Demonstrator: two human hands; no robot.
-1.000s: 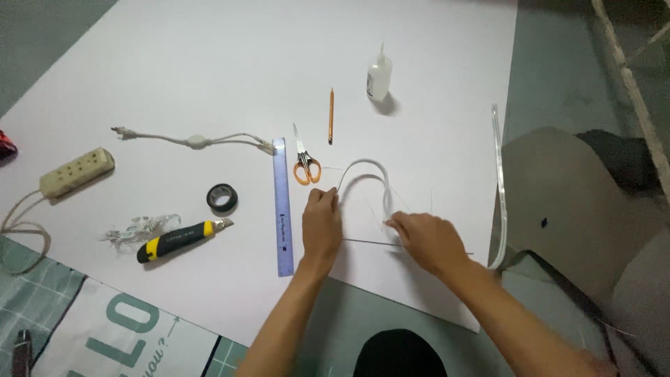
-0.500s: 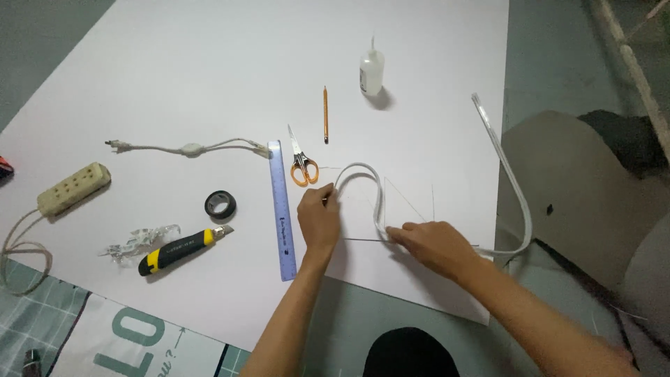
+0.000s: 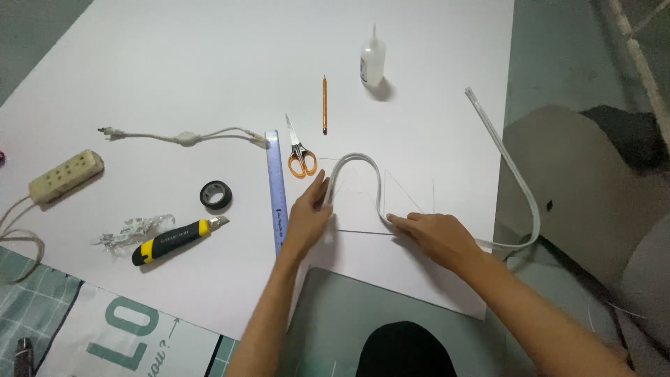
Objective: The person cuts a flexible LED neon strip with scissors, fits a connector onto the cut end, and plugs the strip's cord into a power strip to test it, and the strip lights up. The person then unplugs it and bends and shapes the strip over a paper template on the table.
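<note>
The white sheet (image 3: 174, 63) is lying flat and matte, and over it the strip (image 3: 520, 185) is now swinging wider: its free end, low by the edge a second ago, is standing up past the right border. That is leaving more slack for the arch being bent over the pencilled triangle (faint lines). The left hand (image 3: 307, 220) is pinching the strip's near end; the right hand (image 3: 436, 237) is pressing it flat. Ruler (image 3: 277, 188), knife (image 3: 174, 241), scissors (image 3: 300, 150), tape (image 3: 215, 195) are lying alongside.
</note>
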